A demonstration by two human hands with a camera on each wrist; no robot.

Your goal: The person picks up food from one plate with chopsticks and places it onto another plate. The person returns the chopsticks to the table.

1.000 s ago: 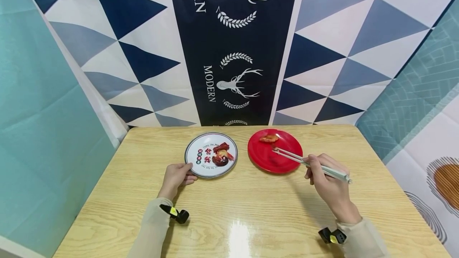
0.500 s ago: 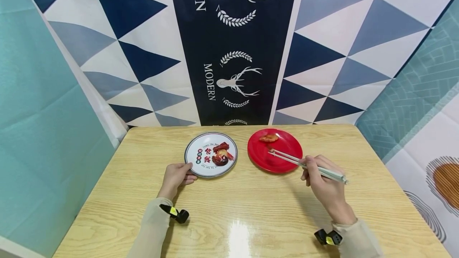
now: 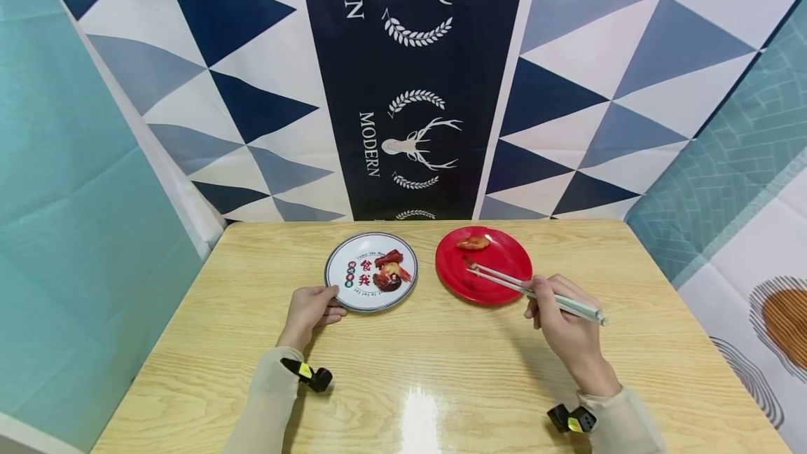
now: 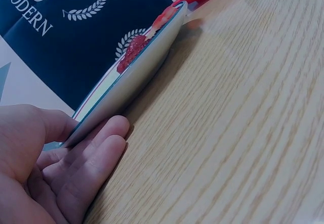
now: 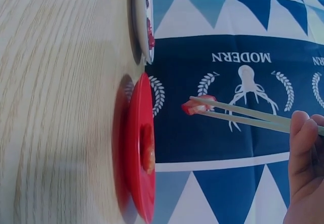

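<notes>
Chopsticks [image 3: 581, 309] are held in my right hand [image 3: 567, 335]. A small reddish-orange piece of food [image 5: 195, 106] is pinched at their tips. In the right wrist view it hangs off the surface of the red plate [image 3: 504, 251]. On that plate lies another orange-brown food piece [image 3: 473, 242], its kind unclear. My left hand [image 3: 307, 314] grips the near-left rim of a white plate [image 3: 342, 258], thumb on top and fingers beneath. On its right side sit several food pieces: a dark red drumstick-like one [image 3: 392, 256], a pale orange one and a dark brown round one [image 3: 387, 284].
Both plates stand near the back of a wooden table [image 3: 353, 384], with a gap between them. Behind them rises a patterned cloth [image 3: 435, 76]. A blue-green cloth [image 3: 94, 195] hangs on the left, and further patterned fabric [image 3: 744, 230] on the right.
My right hand has moved slightly left with the chopsticks, carrying the food piece leftward over the red plate. My left hand and the white plate have stayed put.
</notes>
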